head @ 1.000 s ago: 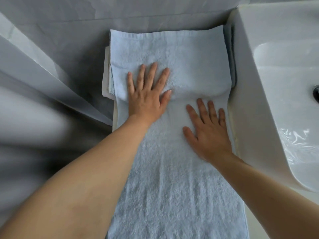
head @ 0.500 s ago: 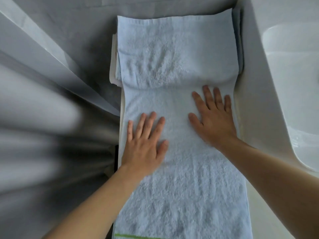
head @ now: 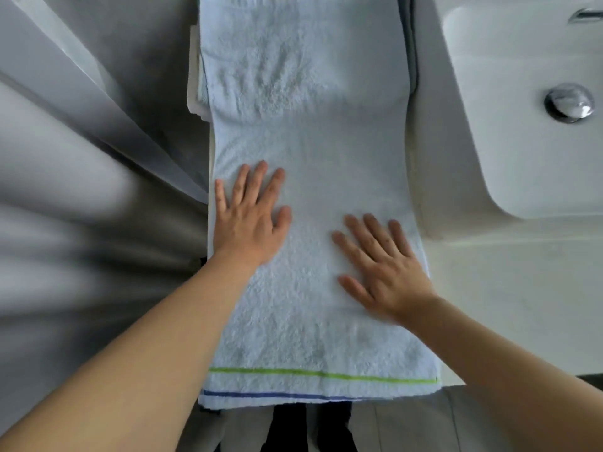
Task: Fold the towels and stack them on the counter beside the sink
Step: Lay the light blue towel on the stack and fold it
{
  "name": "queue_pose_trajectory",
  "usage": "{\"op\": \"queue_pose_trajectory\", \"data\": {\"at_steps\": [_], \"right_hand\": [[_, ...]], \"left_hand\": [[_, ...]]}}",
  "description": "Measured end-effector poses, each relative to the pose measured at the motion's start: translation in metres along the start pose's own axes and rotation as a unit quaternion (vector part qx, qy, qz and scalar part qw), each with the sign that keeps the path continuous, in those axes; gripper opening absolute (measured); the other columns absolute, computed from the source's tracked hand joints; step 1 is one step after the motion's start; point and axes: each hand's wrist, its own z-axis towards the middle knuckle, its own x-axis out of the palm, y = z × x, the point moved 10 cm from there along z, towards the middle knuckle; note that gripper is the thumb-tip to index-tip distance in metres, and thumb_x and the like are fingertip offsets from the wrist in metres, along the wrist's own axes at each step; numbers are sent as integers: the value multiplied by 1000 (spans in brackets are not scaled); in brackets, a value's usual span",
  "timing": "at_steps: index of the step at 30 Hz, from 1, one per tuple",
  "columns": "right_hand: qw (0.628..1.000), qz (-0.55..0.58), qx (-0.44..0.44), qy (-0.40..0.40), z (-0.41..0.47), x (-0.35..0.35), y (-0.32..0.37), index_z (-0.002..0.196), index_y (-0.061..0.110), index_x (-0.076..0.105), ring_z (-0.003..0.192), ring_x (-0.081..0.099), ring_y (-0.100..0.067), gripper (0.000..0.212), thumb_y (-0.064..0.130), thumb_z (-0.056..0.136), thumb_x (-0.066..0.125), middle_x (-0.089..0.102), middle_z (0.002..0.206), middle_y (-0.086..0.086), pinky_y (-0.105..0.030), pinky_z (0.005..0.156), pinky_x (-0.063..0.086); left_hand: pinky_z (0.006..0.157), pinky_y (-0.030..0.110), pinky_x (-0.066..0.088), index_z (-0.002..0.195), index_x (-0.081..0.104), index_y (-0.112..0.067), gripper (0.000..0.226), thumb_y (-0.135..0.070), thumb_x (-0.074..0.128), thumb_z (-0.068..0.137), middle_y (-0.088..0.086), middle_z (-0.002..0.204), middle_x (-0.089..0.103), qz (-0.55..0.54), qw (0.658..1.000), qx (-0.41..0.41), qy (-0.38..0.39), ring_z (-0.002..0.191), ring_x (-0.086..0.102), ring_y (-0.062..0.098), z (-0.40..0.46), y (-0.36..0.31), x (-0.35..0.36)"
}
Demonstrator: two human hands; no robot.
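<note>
A light blue towel lies lengthwise on the counter left of the white sink. Its far end rests on a stack of folded towels, whose edges show at the left. A green stripe and a blue stripe cross its near end, which hangs slightly over the counter's front edge. My left hand lies flat on the towel near its left edge, fingers spread. My right hand presses flat on the towel near its right edge.
The sink has a chrome drain plug in its basin and fills the right side. A grey wall or panel runs along the left of the towel. Below the counter's front edge the floor and dark legs show.
Both hands have slid toward me along the towel, staying flat. The view has shifted, so the striped near end of the towel and the sink drain now show.
</note>
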Motion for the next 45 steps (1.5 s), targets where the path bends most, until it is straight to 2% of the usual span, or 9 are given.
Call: {"op": "queue_pose_trajectory", "data": {"at_steps": [9,14,18,24,28,32,37,41,45], "right_hand": [[938,103,330,13,-122,2,-61,153,28,22,149,7,-24,65,53,95,37,13,162,-2,-43,121,3],[824,197,531,-18,-183,-1,-39,133,17,38,130,29,-33,61,49,84,56,34,135,-10,-46,109,23],[773,257,580,20,-197,11,-25,125,8,42,124,33,-34,57,42,82,59,40,128,-12,-44,100,34],[753,316,566,112,-193,24,-27,99,6,57,106,48,-34,24,25,86,52,50,111,-14,-31,68,32],[748,417,515,32,-186,8,-25,95,5,50,68,48,-21,23,28,96,46,55,84,-7,-29,53,31],[740,468,480,49,-187,0,-19,98,3,53,71,53,-21,30,33,97,53,56,83,-5,-29,56,39],[689,518,473,180,-205,15,-9,97,-2,62,74,63,-25,12,-2,85,64,67,89,-16,-30,64,57],[615,595,476,201,-213,10,-3,105,8,62,91,68,-34,15,3,94,54,71,100,-17,-56,92,53],[608,604,489,163,-197,-13,-17,100,12,56,81,67,-33,6,15,100,50,66,100,-16,-52,69,59]], "left_hand": [[121,56,4,160,9,-23,71,-51,35,100,8,167,6,-114,968,-225,4,152,7,31,-134,29,12],[101,49,39,153,26,-13,65,-46,43,99,18,151,38,-291,852,-434,37,130,45,42,-235,42,35],[90,42,47,135,45,-10,51,-44,47,97,12,131,57,-394,786,-473,50,111,57,36,-259,43,45],[91,41,48,139,43,-4,66,-51,45,93,18,134,54,-363,772,-510,112,114,57,40,-275,48,46],[65,34,52,123,53,-13,58,-50,58,79,13,113,65,-497,623,-576,183,82,65,32,-306,27,67],[81,35,40,119,62,-9,31,-18,57,89,7,92,66,-500,639,-529,249,80,56,23,-322,7,59],[87,46,50,123,54,-7,43,-7,41,83,18,119,63,-644,550,-508,157,102,63,35,-314,-6,29],[70,43,58,113,58,0,40,-3,34,82,20,102,72,-720,486,-487,86,91,70,35,-298,-10,-3],[47,25,56,91,57,2,21,-5,39,98,12,62,70,-745,467,-476,10,53,70,18,-272,-1,-34]]}}
